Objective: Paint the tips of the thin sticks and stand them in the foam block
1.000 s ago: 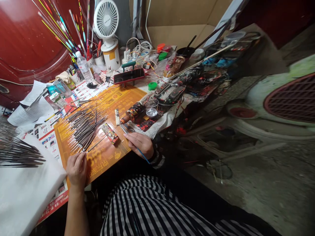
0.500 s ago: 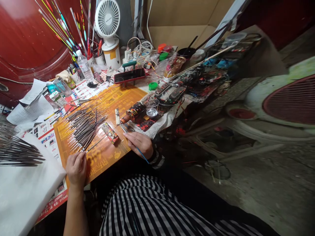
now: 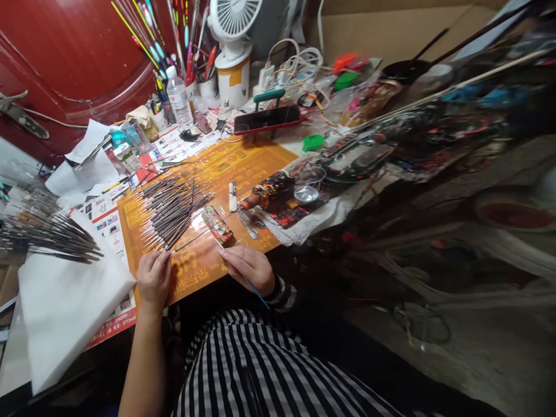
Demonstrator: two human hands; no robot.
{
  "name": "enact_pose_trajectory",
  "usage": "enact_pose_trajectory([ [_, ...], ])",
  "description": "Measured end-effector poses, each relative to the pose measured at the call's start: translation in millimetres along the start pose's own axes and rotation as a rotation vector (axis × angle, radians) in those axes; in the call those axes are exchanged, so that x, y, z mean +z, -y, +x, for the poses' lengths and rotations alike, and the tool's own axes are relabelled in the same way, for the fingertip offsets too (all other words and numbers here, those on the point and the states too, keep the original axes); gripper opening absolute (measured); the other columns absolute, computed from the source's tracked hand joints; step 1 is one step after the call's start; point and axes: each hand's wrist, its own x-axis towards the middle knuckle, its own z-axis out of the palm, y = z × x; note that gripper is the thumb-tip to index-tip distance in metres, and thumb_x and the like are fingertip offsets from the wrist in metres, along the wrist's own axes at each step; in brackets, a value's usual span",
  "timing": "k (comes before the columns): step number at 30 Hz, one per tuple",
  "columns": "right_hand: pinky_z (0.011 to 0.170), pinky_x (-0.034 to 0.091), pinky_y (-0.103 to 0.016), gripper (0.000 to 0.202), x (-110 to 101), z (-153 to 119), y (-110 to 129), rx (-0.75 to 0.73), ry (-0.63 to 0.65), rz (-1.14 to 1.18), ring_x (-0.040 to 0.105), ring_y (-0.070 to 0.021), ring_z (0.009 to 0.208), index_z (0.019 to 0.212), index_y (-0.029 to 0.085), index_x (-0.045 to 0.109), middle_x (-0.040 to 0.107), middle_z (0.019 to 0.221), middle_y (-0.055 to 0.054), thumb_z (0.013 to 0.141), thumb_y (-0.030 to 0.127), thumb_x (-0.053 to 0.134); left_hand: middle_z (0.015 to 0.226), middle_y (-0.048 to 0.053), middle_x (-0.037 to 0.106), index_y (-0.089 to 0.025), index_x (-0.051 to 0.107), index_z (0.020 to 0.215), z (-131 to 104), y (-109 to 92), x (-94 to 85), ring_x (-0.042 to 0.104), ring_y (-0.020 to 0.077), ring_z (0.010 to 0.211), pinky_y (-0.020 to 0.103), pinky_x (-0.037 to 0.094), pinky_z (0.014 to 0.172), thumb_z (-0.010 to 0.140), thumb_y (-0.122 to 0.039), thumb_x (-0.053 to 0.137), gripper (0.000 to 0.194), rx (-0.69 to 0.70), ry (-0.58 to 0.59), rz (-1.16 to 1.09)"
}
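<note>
Head view shows the left hand (image 3: 154,277) pinching the near end of a slender rod (image 3: 190,240), its long axis slanting forward and rightward toward the paint-flecked block (image 3: 218,225), while the right hand (image 3: 252,270) pinches a blue-handled tool (image 3: 256,291).

On the desk (image 3: 195,278), the bundle of rods (image 3: 174,202) lies left of the block (image 3: 217,225); behind them stands the phone (image 3: 267,119) (in its holder), with the bottle (image 3: 179,98) to its left and the fan (image 3: 234,17) behind it.
</note>
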Motion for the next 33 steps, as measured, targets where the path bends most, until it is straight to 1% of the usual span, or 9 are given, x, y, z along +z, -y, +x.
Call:
enact_pose_trajectory([
  [4, 0.083, 0.063, -0.035, 0.055, 5.9, -2.6, 1.0, 0.018, 0.011, -0.052, 0.072, -0.0224, 0.098, 0.149, 0.017, 0.045, 0.073, 0.11, -0.013, 0.095, 0.01, 0.055, 0.097, 0.007, 0.07, -0.021, 0.067, 0.11, 0.2, -1.7, -0.7, 0.06, 0.0186, 0.089, 0.032, 0.049, 0.082, 0.091, -0.013, 0.062, 0.021, -0.002, -0.003, -0.014],
  [10, 0.084, 0.063, -0.036, 0.056, 7.8, -5.6, 0.4, 0.064, 0.021, -0.077, 0.073, -0.0227, 0.097, 0.149, 0.019, 0.046, 0.074, 0.11, -0.013, 0.094, 0.009, 0.055, 0.095, 0.007, 0.071, -0.022, 0.069, 0.107, -0.1, -2.0, -0.9, 0.062, 0.0186, 0.088, 0.033, 0.05, 0.081, 0.093, -0.018, 0.06, 0.018, -0.032, 0.007, -0.016],
  [14, 0.085, 0.063, -0.037, 0.058, 8.4, -5.3, 0.6, 0.057, 0.019, -0.087, 0.073, -0.0235, 0.098, 0.15, 0.017, 0.044, 0.073, 0.113, -0.014, 0.094, 0.008, 0.055, 0.096, 0.007, 0.071, -0.022, 0.069, 0.108, -1.4, -0.8, -0.3, 0.062, 0.019, 0.088, 0.034, 0.051, 0.082, 0.093, -0.018, 0.06, 0.018, -0.033, 0.007, -0.021],
  [19, 0.087, 0.063, -0.036, 0.055, 9.1, -4.6, 0.1, 0.07, 0.025, -0.07, 0.073, -0.0225, 0.099, 0.15, 0.019, 0.045, 0.074, 0.11, -0.012, 0.096, 0.011, 0.054, 0.097, 0.007, 0.071, -0.022, 0.069, 0.11, -1.5, -0.6, -0.4, 0.062, 0.019, 0.089, 0.034, 0.051, 0.083, 0.093, -0.018, 0.059, 0.019, -0.03, 0.011, -0.025],
  [26, 0.085, 0.063, -0.037, 0.06, 8.9, -2.3, 1.1, 0.053, 0.031, -0.099, 0.073, -0.0232, 0.097, 0.152, 0.017, 0.041, 0.074, 0.109, -0.014, 0.095, 0.008, 0.055, 0.095, 0.007, 0.07, -0.022, 0.069, 0.109, 0.5, -2.6, -1.8, 0.061, 0.0189, 0.088, 0.034, 0.05, 0.081, 0.093, -0.017, 0.059, 0.019, -0.018, 0.006, -0.016],
  [33, 0.088, 0.063, -0.035, 0.057, 8.9, -4.3, -0.6, 0.063, 0.005, -0.029, 0.073, -0.0213, 0.097, 0.15, 0.02, 0.046, 0.074, 0.109, -0.011, 0.095, 0.01, 0.057, 0.094, 0.007, 0.071, -0.022, 0.07, 0.107, -0.3, -1.8, -1.1, 0.063, 0.0189, 0.087, 0.035, 0.051, 0.081, 0.094, -0.02, 0.058, 0.017, -0.035, 0.014, -0.006],
])
